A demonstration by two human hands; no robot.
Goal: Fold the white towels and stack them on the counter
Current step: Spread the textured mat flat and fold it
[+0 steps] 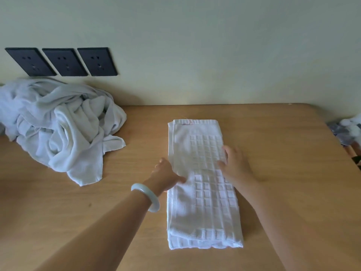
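Wood tabletop [273,133], pale wall [214,55], three black sockets [64,62]. Folded towel [203,212] mid-tabletop; pile [58,130] at left edge. On towel: right hand [236,165] flat, fingers [224,151] released. At towel's left side: left hand [166,173], grasp cannot tell.

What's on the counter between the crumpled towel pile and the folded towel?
In the head view, bare wooden counter, plus the left hand at the folded towel's left edge, apart from the crumpled pile.
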